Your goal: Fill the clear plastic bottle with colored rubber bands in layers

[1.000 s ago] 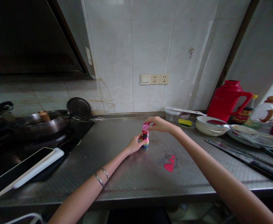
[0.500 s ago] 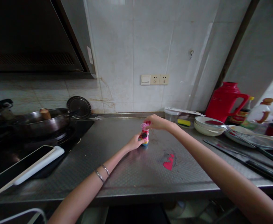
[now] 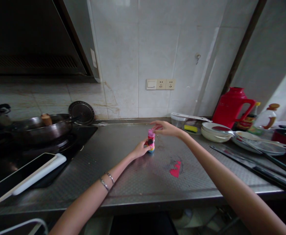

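Head view: small coloured stack (image 3: 151, 143) upright on the steel table (image 3: 133, 182), about mid-table, well in from the front edge and just behind a red mark (image 3: 174, 170). Held low down by the left hand (image 3: 140, 150), fingers wrapped against its lower part. Right hand (image 3: 166, 128) just above and behind the top, fingers (image 3: 157, 126) stretched toward the pink top piece (image 3: 151, 133); cannot tell whether clamped on it, merely touching, or just clear. Something red at those fingertips, too small to make out.

Judged from this: most of the building done, several coloured layers up, pink one on top, the whole standing straight. Left, by the look of it: seating of that top piece, if not already seated, and letting go with both hands. No loose pieces to be seen near the stack.

Around: phone (image 3: 23, 174) by the stove at left, pan (image 3: 35, 127) behind it, plates (image 3: 216, 133) and a red jug (image 3: 232, 106) well off to the right
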